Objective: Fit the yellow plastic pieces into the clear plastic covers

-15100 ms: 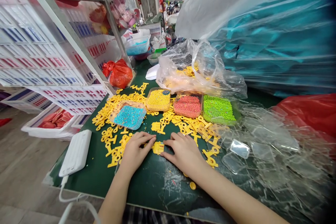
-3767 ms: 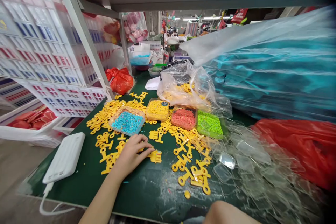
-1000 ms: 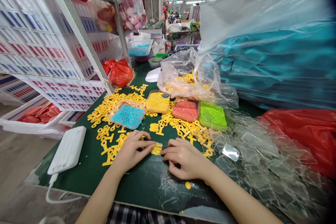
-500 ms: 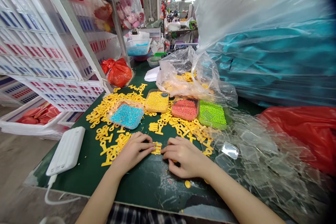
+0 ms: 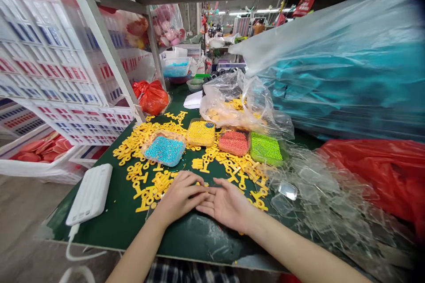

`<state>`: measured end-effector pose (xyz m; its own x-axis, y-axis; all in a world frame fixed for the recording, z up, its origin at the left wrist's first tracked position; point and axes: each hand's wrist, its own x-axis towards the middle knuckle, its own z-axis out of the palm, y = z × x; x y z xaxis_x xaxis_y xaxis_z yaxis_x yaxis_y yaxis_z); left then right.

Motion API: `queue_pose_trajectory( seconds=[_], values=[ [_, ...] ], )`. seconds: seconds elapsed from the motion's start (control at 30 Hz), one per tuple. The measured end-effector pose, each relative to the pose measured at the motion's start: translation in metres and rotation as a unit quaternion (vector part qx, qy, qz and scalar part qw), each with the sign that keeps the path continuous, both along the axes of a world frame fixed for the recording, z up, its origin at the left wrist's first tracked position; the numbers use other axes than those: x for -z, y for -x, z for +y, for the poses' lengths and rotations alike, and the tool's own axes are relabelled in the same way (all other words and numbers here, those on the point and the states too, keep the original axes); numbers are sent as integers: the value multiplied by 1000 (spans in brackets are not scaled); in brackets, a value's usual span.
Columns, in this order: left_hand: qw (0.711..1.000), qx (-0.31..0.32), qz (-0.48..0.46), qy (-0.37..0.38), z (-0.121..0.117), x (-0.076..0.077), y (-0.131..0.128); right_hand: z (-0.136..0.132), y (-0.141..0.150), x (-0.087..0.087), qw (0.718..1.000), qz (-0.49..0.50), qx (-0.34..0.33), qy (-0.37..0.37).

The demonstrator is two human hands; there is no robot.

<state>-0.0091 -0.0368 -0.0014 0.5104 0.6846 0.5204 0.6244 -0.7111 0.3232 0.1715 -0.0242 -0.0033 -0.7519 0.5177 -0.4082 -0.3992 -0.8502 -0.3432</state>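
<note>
My left hand [image 5: 183, 193] is over the green tabletop with its fingers bent together. Its fingertips meet the fingers of my right hand [image 5: 229, 202], which is turned palm up with the fingers stretched out. A sliver of yellow shows just behind the touching fingertips; whatever lies between them is hidden. Beyond the hands stand trays of small beads: blue [image 5: 165, 149], yellow [image 5: 201, 133], red [image 5: 234, 142] and green [image 5: 266, 147]. Flat yellow plastic pieces [image 5: 162, 182] with ring ends are scattered around the trays, close to my left hand.
A white power bank [image 5: 89, 194] with a cable lies at the left edge. Clear plastic pieces [image 5: 318, 194] pile up on the right, beside a red bag [image 5: 375, 163]. A clear bag [image 5: 239, 106] of yellow parts sits behind the trays. White crates [image 5: 59, 62] stand left of a metal post.
My right hand has rolled from palm down to palm up, and its fingers now meet my left hand's. The small yellow beaded piece between them is now mostly hidden. The camera view has tilted up.
</note>
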Motion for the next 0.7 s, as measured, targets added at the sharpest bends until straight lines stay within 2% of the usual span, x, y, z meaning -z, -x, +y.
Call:
queue_pose_trajectory(
  seconds=[0.1,0.2,0.27,0.37,0.43,0.47,0.5,0.53,0.6,0.7],
  values=[
    [999,7,15,49,-1,0,0,-3,-1,-5,999,-20,22,27],
    [999,3,-6,41,-2,-1,5,-7,-13,-14,998,-48,40,11],
    [999,-13,-29,14,-1,-2,9,-6,-31,-21,996,-71,52,-23],
    [998,-32,-55,-15,2,-2,13,1,-75,-39,979,-136,102,-110],
    [997,-33,-63,-24,4,-3,14,12,-109,-56,947,-214,155,-184],
    [997,-32,-65,-26,5,-3,14,20,-124,-66,918,-276,173,-224],
    [997,-32,-66,-24,6,-3,14,30,-138,-77,877,-360,175,-265],
    [997,-34,-65,-20,6,-3,14,40,-149,-86,825,-453,158,-301],
    [997,-41,-63,-11,7,-2,15,63,-163,-101,789,-510,147,-311],
    [996,-59,-68,-3,9,0,19,90,-168,-109,741,-579,109,-321]
  ],
)
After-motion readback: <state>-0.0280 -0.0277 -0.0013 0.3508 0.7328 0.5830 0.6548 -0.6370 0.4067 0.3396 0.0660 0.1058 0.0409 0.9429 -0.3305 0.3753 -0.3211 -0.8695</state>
